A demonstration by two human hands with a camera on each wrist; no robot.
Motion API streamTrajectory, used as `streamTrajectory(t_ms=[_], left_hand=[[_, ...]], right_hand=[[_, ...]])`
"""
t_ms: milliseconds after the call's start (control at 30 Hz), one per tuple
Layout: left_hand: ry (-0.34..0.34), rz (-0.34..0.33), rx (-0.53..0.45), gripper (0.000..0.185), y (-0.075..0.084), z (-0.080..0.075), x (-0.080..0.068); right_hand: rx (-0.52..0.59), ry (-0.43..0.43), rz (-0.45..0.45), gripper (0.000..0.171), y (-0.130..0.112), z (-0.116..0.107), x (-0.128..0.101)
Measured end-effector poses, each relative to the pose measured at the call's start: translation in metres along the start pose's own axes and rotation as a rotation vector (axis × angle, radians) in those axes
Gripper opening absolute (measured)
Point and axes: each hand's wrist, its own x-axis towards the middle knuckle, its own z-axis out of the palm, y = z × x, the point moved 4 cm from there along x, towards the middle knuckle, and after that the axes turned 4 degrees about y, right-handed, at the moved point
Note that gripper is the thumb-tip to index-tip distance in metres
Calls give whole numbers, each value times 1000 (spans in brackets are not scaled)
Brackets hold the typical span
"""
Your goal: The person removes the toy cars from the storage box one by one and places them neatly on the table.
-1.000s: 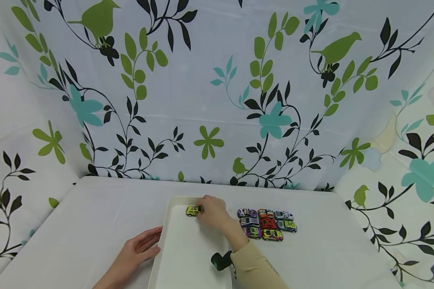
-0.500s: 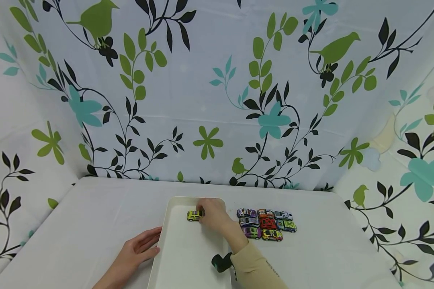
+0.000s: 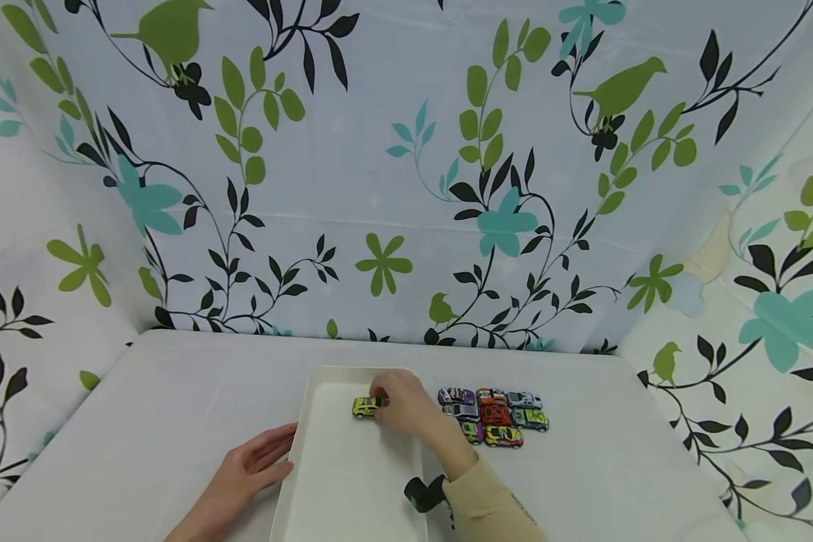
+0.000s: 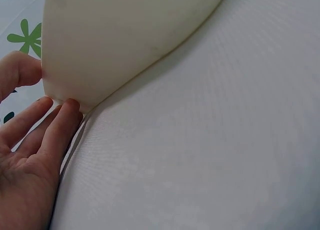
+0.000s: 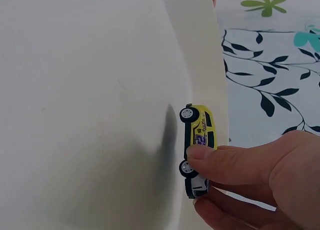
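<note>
Lighting bright, even and diffuse, no glare; head view sharp, with wide-angle bending toward the edges; soft dark shadow beside the yellow toy car (image 5: 200, 135) on the white tray (image 5: 75, 89); left wrist view slightly soft close up.

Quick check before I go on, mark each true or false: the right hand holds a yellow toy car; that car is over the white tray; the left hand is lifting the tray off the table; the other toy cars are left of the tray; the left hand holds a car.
1. The right hand holds a yellow toy car. True.
2. That car is over the white tray. True.
3. The left hand lifts the tray off the table. False: its fingers rest against the tray's left edge, and the tray lies on the table.
4. The other toy cars are left of the tray. False: they are grouped to its right.
5. The left hand holds a car. False: it holds nothing.
</note>
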Motion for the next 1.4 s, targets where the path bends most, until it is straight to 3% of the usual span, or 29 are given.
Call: streamTrajectory(t_ms=[467, 767, 1167, 1400], left_hand=[[-5, -1, 1, 68, -2, 1, 1], [7, -10, 16, 69, 2, 0, 0], [50, -16, 16, 67, 2, 1, -1], [65, -21, 26, 66, 3, 2, -1]], right_hand=[[98, 36, -50, 16, 5, -25, -24], [107, 49, -12, 21, 18, -37, -43], [57, 154, -17, 23, 40, -50, -71], [78, 230, 25, 27, 60, -59, -91]])
